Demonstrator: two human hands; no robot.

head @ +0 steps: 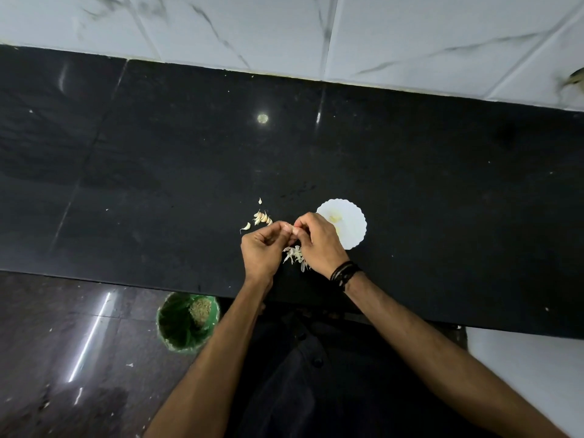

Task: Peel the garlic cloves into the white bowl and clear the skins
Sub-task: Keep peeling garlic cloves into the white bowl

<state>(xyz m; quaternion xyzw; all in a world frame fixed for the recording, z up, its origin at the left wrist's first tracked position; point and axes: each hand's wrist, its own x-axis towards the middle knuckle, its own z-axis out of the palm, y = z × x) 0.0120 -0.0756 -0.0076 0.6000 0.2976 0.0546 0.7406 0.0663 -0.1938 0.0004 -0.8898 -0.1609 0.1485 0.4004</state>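
My left hand [264,248] and my right hand [319,240] meet above the black counter, and both pinch one garlic clove [290,229] between their fingertips. Several unpeeled cloves [261,218] lie in a small heap just beyond my left hand, with a single clove [245,227] to its left and another [260,201] farther back. The white scalloped bowl [350,216] stands right of my right hand and holds pale peeled pieces. A pile of loose skins [294,256] lies on the counter between and under my hands.
The black stone counter [158,172] runs along a white marbled tile wall [284,30]. Below the counter's front edge, on the dark floor, stands a green bin [186,320] with scraps inside. A black band is on my right wrist [344,273].
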